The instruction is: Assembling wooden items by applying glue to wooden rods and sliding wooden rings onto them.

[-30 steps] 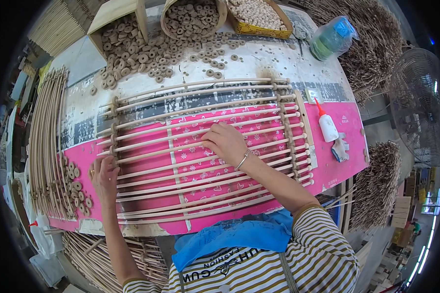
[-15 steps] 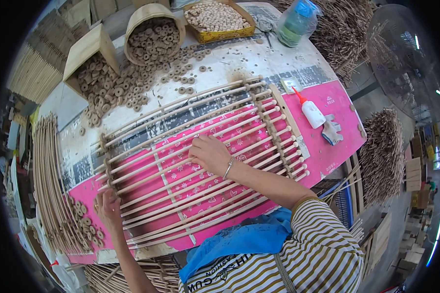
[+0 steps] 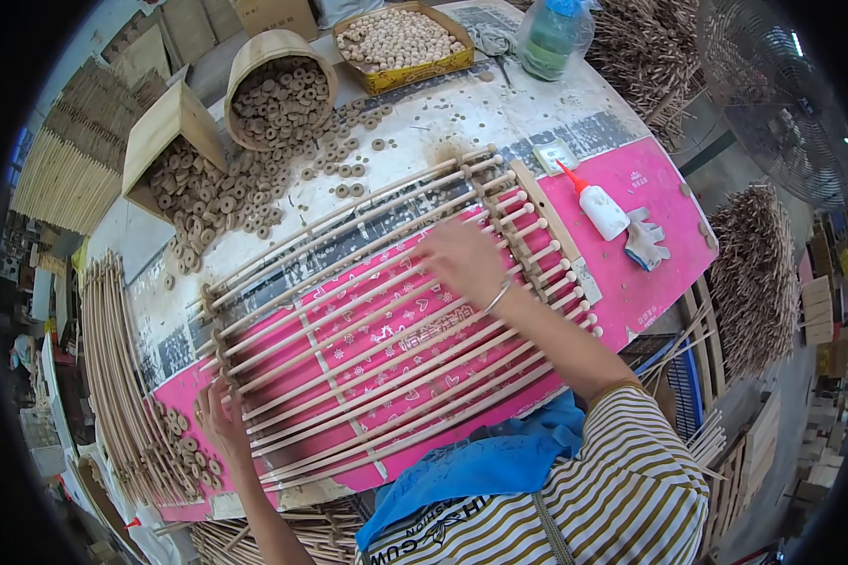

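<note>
Count: we have two ring rows, a left ring row (image 3: 220, 344) and a right ring row (image 3: 516, 237), with a dozen or so rods (image 3: 377, 363) across them; exact number unclear. One glue bottle (image 3: 603, 212), one glove (image 3: 646, 241), one tray (image 3: 424, 75) of wooden balls, one tub (image 3: 266, 45) and one box (image 3: 174, 113), both tipped and spilling rings.

Our left hand (image 3: 222, 419) is curled at the rods' left ends; can't tell if it's clamped. Our right hand (image 3: 466, 264) is blurred above mid-rods; can't tell if fingers are apart.

Vs half a second ago: right hand is nearer the knobbed ends; left hand has stayed by its row.

Worktop (image 3: 636, 297): white behind, pink in front, scuffed. Fan (image 3: 782, 104) and stick bundles at right.
</note>
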A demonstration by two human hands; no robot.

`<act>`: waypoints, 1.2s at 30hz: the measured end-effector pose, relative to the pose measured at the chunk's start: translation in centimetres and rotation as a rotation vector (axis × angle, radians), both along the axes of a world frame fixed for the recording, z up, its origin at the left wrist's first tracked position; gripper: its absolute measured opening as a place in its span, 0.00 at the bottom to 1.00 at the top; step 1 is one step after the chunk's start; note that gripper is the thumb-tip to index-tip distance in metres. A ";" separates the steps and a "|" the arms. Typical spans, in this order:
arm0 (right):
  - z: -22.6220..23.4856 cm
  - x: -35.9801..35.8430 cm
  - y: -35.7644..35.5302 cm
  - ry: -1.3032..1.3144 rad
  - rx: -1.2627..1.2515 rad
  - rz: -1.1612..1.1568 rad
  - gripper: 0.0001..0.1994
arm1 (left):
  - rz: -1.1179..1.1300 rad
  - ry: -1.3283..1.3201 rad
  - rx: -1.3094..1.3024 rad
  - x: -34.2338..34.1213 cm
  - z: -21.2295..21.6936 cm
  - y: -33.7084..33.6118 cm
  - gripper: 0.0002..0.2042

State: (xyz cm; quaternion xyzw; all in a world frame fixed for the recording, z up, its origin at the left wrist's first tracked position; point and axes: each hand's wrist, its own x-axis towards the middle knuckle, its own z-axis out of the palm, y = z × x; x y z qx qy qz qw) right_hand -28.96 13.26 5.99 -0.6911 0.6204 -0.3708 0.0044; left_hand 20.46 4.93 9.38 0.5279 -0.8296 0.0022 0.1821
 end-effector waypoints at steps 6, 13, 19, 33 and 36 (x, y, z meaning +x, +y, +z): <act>3.1 -10.9 2.9 -0.018 0.088 -0.195 0.05 | 0.034 0.044 -0.021 1.8 -0.4 -0.6 0.16; 0.9 -6.9 1.1 0.165 0.185 0.049 0.06 | -0.203 -0.032 0.037 -8.0 0.0 -1.9 0.16; -1.3 -2.8 -0.1 0.204 0.263 -0.010 0.06 | -0.375 -0.073 0.025 -10.8 -1.3 -2.0 0.14; -1.6 -3.2 0.2 0.190 0.220 -0.035 0.05 | -0.392 -0.011 -0.018 -12.3 -2.0 -2.7 0.05; -1.3 -3.3 0.1 0.004 0.264 0.010 0.07 | -0.353 -0.024 -0.011 -11.0 -2.1 -2.4 0.04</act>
